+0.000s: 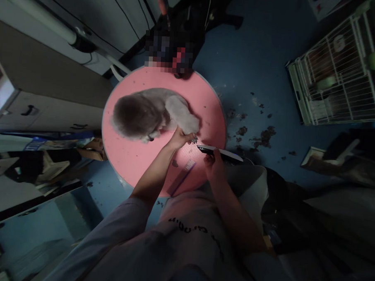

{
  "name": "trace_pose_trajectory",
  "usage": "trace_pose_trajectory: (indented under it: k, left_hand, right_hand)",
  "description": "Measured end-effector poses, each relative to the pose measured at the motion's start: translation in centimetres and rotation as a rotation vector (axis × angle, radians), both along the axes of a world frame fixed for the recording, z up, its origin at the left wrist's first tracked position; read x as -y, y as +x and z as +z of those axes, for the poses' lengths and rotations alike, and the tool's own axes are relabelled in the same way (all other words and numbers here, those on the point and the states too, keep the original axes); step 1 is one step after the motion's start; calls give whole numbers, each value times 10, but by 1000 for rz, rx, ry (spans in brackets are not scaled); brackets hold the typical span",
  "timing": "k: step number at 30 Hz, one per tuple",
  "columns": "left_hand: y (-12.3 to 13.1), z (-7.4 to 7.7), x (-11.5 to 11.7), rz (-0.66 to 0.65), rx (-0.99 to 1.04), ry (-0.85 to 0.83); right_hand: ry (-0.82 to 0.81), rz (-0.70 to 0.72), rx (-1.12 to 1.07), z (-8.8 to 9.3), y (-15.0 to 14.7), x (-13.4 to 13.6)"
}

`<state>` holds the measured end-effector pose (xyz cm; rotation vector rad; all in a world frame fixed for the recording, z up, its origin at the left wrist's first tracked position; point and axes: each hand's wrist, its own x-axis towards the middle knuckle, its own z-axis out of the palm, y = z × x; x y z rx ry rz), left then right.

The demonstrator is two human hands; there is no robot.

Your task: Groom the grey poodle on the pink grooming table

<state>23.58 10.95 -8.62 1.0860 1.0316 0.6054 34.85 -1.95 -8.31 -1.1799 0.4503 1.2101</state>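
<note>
A grey furry animal point(145, 111), cat or dog I cannot tell, lies curled on a round pink table point(121, 158); its body fur is short, its head fluffier. My left hand point(179, 138) is closed round one of its paws point(194, 138) at the end of an outstretched leg. Just to the right, my right hand point(216, 164) grips slim white-and-black hair clippers point(224, 152), their tip pointing at the paw with a small gap between. Closer to me, a comb point(186, 172) with a purple edge lies on the table beside a dark tuft of hair point(175, 162).
Clumps of cut hair point(264, 137) lie on the blue floor point(249, 68) right of the table. A wire cage point(336, 76) stands at far right. Cabinets point(52, 109) line the left. A white pole point(52, 20) runs at upper left; a pixelated patch covers the table's far edge.
</note>
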Motion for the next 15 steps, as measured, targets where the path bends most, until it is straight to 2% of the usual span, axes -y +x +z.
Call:
trace_pose_trajectory:
  k: [7,15]
  left_hand:
    - [0,-11,6,57,46,59]
    - [3,-13,7,144,79,65]
  right_hand:
    - [99,-3,202,3,-14,4]
    - [202,35,366,9,-21,9]
